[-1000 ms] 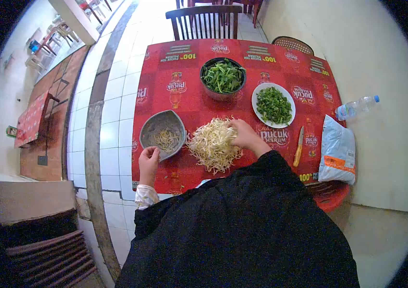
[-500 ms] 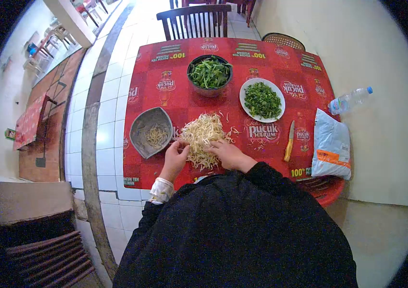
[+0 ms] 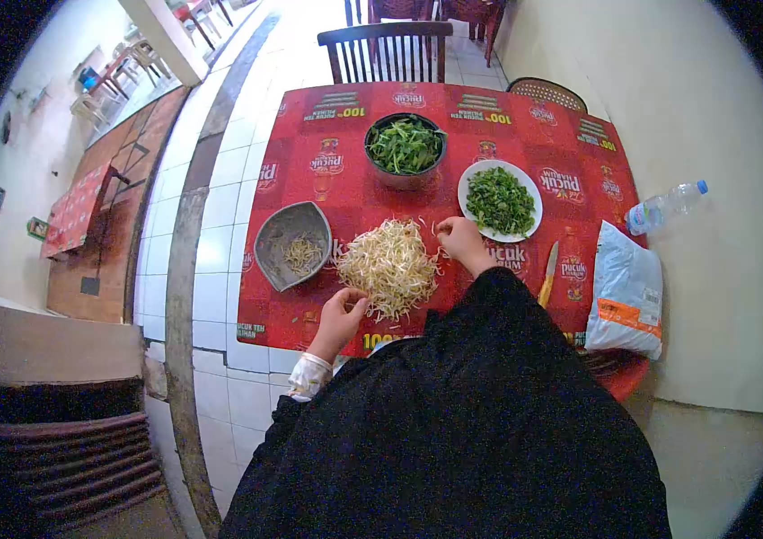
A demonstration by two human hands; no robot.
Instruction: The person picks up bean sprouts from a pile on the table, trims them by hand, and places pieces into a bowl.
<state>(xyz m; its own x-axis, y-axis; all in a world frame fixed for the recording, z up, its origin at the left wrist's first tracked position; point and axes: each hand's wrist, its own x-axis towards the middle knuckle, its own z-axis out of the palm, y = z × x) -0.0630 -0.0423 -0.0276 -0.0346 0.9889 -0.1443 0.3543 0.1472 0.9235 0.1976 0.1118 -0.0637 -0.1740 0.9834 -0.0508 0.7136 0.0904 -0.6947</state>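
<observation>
A loose heap of bean sprouts lies on the red tablecloth in front of me. My left hand is at the heap's lower left edge, thumb and fingers curled together; what they hold, if anything, is too small to tell. On the heap's right side my right hand is pinched at its upper right edge, its fingertips on something too small to name. A grey bowl with some sprouts in it stands left of the heap. Behind are a dark bowl of leafy greens and a white plate of chopped greens.
A knife with a yellow handle lies right of my right hand. Farther right are a pale plastic package and a clear bottle by the wall. A wooden chair stands behind the table.
My right hand has moved off the top of the heap to its right edge. My left hand came from the grey bowl to the heap and now sits lower. The view has shifted slightly.
</observation>
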